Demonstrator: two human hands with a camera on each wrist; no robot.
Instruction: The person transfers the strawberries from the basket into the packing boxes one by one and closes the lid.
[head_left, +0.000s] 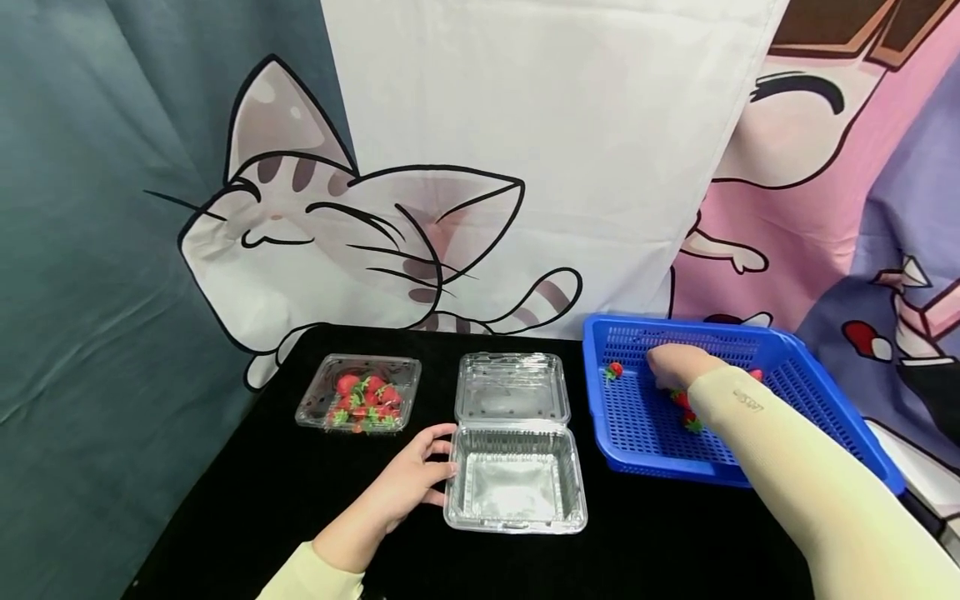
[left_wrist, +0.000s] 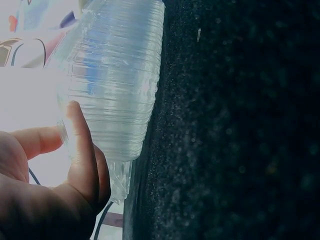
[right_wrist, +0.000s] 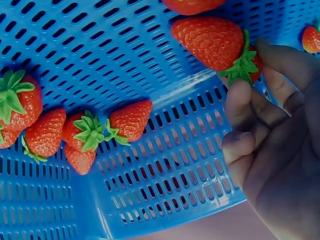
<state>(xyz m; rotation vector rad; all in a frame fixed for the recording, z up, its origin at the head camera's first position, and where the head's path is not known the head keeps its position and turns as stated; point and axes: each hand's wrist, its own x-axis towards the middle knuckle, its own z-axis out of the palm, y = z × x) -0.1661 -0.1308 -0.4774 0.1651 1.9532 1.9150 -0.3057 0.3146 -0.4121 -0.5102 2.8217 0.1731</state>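
Note:
A clear plastic clamshell box (head_left: pixel 517 525) lies with its lid folded back, its tray bare inside. My left hand (head_left: pixel 412 475) holds the tray's left edge; in the left wrist view, one digit meets the rim while another finger (left_wrist: pixel 82 155) presses the ribbed side wall. Over in the blue basket (head_left: pixel 645 462), my right hand (head_left: pixel 678 362) reaches down among red strawberries. The right wrist view has this hand's fingertips (right_wrist: pixel 239 92) pinching a strawberry (right_wrist: pixel 210 42) by its leafy end. Part of that grip is hidden behind the leaves.
Several more strawberries (right_wrist: pixel 45 132) lie in the basket, and a lone one (head_left: pixel 615 368) sits near its left wall. A closed clear box (head_left: pixel 311 408) with strawberries in it stands left on the black cloth (head_left: pixel 247 500). Behind hangs a printed curtain (head_left: pixel 600 125).

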